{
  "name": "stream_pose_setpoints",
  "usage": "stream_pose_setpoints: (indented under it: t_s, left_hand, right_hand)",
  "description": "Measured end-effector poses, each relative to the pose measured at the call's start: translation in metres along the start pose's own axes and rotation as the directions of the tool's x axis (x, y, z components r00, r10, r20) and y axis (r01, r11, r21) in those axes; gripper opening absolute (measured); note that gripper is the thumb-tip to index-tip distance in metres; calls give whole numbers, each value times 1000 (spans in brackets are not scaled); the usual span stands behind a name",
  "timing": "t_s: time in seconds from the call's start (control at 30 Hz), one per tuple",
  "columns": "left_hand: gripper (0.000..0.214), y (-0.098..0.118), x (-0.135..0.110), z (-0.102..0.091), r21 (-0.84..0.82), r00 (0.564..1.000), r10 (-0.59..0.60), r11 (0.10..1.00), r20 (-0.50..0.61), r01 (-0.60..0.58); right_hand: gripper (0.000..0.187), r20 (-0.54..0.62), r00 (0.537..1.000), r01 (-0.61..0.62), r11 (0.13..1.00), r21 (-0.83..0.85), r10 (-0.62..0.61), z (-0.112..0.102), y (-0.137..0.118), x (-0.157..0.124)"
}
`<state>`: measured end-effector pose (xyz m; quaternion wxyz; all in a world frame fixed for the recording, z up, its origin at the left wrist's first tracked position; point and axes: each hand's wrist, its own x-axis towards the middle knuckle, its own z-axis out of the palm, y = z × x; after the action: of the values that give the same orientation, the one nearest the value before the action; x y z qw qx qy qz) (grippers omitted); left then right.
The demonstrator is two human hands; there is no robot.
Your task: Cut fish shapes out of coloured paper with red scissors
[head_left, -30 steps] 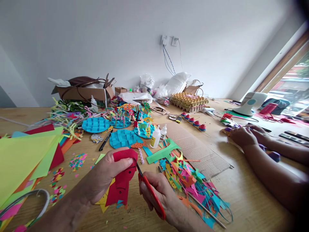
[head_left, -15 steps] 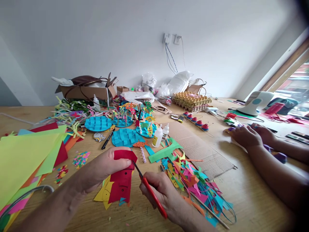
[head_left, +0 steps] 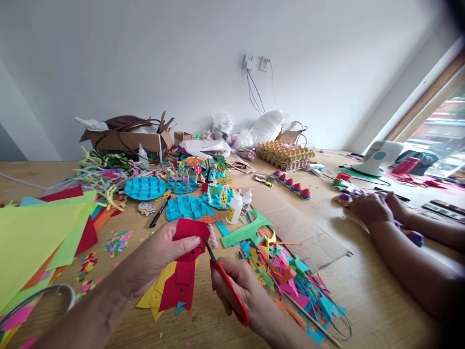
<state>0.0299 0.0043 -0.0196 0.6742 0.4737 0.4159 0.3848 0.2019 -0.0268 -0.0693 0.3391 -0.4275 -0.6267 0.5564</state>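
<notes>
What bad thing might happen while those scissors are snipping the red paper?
1. The scissors in the right hand point their blade tips close to the left hand, which pinches the red paper. A slip might nick a finger.
2. The paper hangs loose below the pinch, so the cut may wander or tear.
3. The glue bottle stands just beyond the hands; a reach forward might knock it over.

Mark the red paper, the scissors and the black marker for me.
red paper [head_left: 183,276], head view, middle of the sheet.
scissors [head_left: 228,287], head view, red handle.
black marker [head_left: 159,212], head view, mid-barrel.
</notes>
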Motion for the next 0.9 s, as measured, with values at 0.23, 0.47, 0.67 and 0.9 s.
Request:
stream_pose_setpoints:
  t_s: [0.23,0.47,0.67,0.9]
  left_hand:
    - [7,-5,1,12,-61,994,66,996,-91,-71]
    - [7,-4,1,9,-93,994,74,992,-77,-81]
    - [8,0,-2,5,-89,998,69,994,-12,-69]
    - [14,4,-3,0,-21,1000,-30,999,0,30]
  right_hand:
    - [49,4,1000,-13,995,97,13,3,-7,-1]
    - [42,8,1000,-20,995,102,19,2,5,0]
    - [35,42,999,23,996,81,-26,0,6,0]
    - [34,69,998,-12,1000,22,10,-2,-5,-2]
